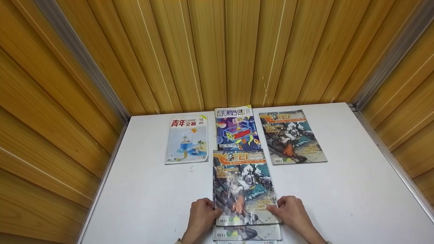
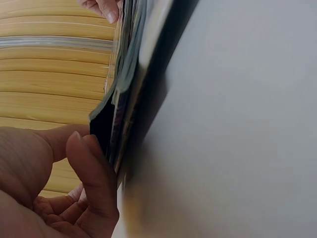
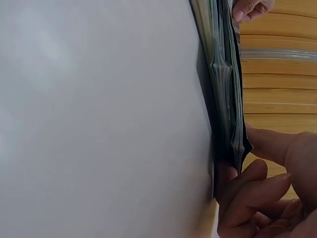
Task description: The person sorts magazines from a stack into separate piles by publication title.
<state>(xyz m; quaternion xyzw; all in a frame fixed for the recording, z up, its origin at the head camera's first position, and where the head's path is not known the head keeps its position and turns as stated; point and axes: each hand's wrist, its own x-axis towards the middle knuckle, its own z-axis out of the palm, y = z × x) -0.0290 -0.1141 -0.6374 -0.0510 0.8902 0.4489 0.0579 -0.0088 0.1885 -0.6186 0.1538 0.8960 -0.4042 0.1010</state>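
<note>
A magazine with an orange title band and a dark fantasy cover lies on top of a stack at the table's near middle. My left hand pinches its left edge near the lower corner, thumb over the cover. At the opposite edge, my right hand holds it the same way. Below it pokes out the lower strip of a similar magazine, and under that a sliver of another. Layered page edges show beside the left hand in the left wrist view. How many magazines the fingers take in is hidden.
Behind the stack lies a purple-blue magazine, its lower end meeting the stack. A pale blue magazine is at the left and another dark fantasy magazine at the right. Wood-patterned panels enclose the white table.
</note>
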